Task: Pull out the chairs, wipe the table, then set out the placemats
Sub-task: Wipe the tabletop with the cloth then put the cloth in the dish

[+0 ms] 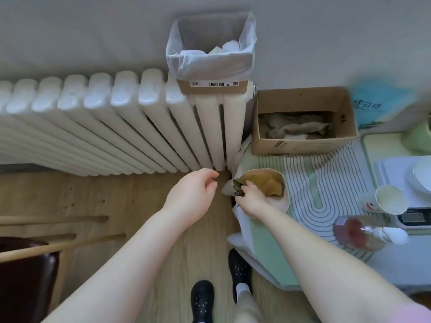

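I see the right hand (250, 195) reaching forward to the near left corner of the table (268, 248), fingers curled and pinching a dark crumpled cloth (238, 191) at the rim of a curled sheet (263, 183), tan inside and pale outside, which may be a rolled placemat; I cannot tell for sure. That sheet lies on the table's edge, touching a striped mat (324, 183) spread flat to its right. My left hand (193, 194) hovers just left of the table corner over the wooden floor (93, 194), fingers loosely bent, thumb and forefinger near each other but gripping nothing. Both forearms stretch out bare from the bottom of the view. Counting outward from the table corner: one striped mat, one open cardboard box (303, 141) holding crumpled rags at the table's far side, one paper cup (384, 201) and one bottle (359, 234) lying on its side toward the right. One white radiator (105, 122) stands against the wall left of the table, with one bag-lined box (210, 57) perched on its right end. One dark chair (25, 276) shows far left, with wooden legs (58, 247). Two black shoes (203, 299) stand below, beside the table.
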